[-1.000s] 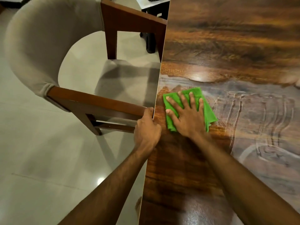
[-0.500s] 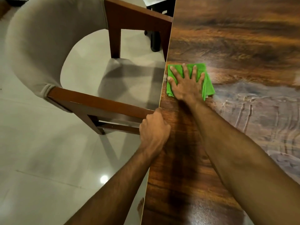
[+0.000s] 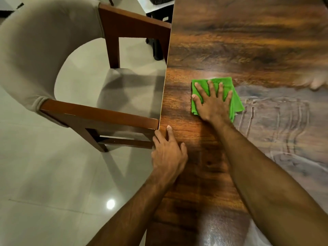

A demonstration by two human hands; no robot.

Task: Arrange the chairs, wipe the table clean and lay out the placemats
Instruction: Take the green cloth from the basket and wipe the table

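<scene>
My right hand presses flat, fingers spread, on a folded green cloth lying on the dark wooden table. Pale wet wipe streaks cover the tabletop to the right of the cloth. My left hand rests on the table's left edge, fingers curled over it, just below the near armrest of a chair. That chair has a beige padded back and seat with brown wooden arms, and it stands pushed against the table's left side.
Glossy pale floor tiles spread to the left, with a lamp's reflection on them. A dark table leg or stand shows beyond the chair's far armrest. A blurred pale shape lies at the right edge.
My right hand slid the green cloth away along the table edge, then rightward and slightly back toward me. My left hand stayed on the table edge and loosened its grip.
</scene>
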